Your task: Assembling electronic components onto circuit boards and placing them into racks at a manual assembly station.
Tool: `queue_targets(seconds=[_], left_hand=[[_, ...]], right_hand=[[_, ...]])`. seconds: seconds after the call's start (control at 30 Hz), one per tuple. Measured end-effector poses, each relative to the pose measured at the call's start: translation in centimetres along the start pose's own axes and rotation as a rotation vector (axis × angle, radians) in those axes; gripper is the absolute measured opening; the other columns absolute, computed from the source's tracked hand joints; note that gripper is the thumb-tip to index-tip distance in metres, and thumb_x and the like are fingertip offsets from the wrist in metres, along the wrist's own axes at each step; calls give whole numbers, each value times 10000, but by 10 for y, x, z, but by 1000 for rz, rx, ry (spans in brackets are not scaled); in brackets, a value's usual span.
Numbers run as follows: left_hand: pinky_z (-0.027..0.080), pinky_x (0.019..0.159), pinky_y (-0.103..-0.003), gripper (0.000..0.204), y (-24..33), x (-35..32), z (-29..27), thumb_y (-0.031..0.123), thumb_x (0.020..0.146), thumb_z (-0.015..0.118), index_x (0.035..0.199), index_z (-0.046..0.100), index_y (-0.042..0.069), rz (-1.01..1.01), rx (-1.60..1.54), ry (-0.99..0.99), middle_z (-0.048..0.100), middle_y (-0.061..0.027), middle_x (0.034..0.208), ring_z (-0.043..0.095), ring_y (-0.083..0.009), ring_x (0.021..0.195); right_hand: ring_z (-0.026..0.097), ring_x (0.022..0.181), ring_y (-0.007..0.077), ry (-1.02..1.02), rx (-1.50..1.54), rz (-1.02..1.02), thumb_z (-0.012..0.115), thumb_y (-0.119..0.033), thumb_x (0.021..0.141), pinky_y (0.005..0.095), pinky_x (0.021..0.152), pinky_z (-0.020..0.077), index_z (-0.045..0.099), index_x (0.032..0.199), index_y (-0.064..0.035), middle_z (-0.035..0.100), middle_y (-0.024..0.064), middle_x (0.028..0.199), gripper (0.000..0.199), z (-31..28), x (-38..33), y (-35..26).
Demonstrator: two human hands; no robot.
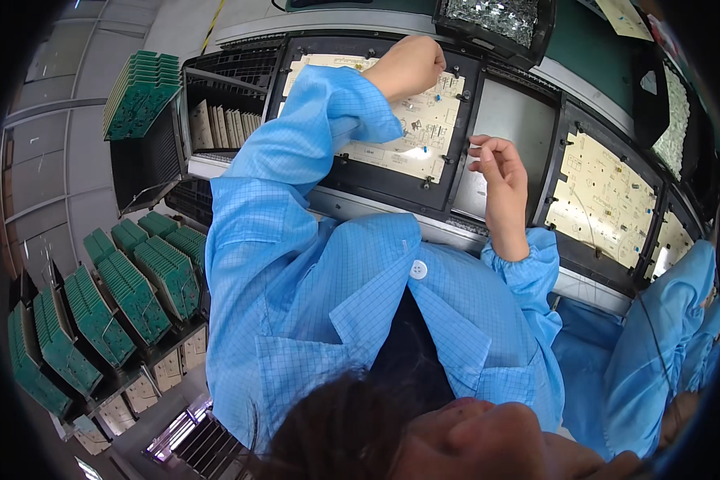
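Observation:
My left hand [412,64] is closed in a fist and rests on the far right corner of a beige circuit board [392,128]. The board lies in a black carrier frame [376,182] on the conveyor. My right hand [500,180] hovers over the frame's right edge with its fingers loosely curled. Whether it holds a small part is hidden. A small blue component [426,150] sits on the board near that hand. Both arms wear light blue sleeves.
A second beige board [600,192] lies in the neighbouring carrier to the right. A black bin of small metal parts [496,20] stands beyond the board. Racks of green boards [136,288] fill the left, and a slotted rack [224,124] holds beige boards. Another person's blue sleeve [664,320] is at the right.

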State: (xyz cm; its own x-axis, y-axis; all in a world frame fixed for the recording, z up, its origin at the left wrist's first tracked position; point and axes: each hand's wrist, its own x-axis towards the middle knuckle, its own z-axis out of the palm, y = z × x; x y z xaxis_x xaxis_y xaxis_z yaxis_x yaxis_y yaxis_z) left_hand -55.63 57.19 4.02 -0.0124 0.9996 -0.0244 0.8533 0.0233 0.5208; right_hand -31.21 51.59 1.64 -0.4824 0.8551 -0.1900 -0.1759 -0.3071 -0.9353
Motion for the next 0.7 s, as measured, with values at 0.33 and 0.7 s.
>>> queue_targets(seconds=[0.33,0.7], left_hand=[[534,691,-332,157,8,0,13,74,799,641,887,692,-47,-83,-56,5,694,-165,788,683,-260,727],[542,678,-366,128,16,2,15,79,767,628,770,699,-28,-161,-36,-26,670,-181,687,676,-295,637]], right_hand=[[546,964,136,59,92,-44,557,-149,993,277,839,445,584,1040,-43,613,82,1129,119,-16,-5,-5],[533,874,129,99,46,-34,579,-135,985,259,809,437,581,1017,-19,613,57,998,121,-19,-2,-1]])
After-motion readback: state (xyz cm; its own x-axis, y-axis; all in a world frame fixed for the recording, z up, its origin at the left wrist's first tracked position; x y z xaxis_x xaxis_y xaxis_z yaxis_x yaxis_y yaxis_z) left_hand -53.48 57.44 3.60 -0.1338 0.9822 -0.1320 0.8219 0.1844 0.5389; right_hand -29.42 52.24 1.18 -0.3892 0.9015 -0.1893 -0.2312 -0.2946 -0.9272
